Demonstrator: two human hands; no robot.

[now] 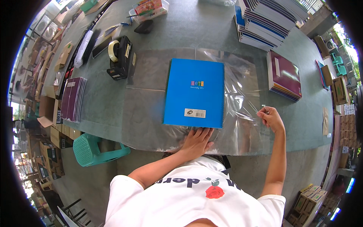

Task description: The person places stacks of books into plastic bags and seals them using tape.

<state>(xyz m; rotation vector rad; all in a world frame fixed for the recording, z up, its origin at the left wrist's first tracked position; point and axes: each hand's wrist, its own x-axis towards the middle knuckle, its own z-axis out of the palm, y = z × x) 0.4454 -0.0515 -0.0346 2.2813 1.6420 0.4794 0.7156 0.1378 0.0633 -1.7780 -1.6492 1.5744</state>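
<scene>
Two hands at work on one clear plastic sheet [242, 113], spread flat over a grey-green table [181, 34]. Listed left to right.

Far left: purple spiral notebooks [72, 99], stacked at the table edge; a green plastic stool [94, 149] below on the near side.
Left of centre: black tape dispenser [120, 57], roll mounted, well apart from both hands.
Centre: blue spiral notebook [194, 92], lying closed on the sheet.
Near centre: left hand [197, 140], open and flat, palm pressing the sheet just beside the notebook's near edge.
Right: right hand [270, 118], fingertips pinched shut on the sheet's right edge, lifting it slightly.
Far right: maroon notebook stack [284, 75]; taller notebook piles [264, 19] beyond.

Handling note: likely best to keep the palm firm and draw the film taut and even, avoiding creases.
</scene>
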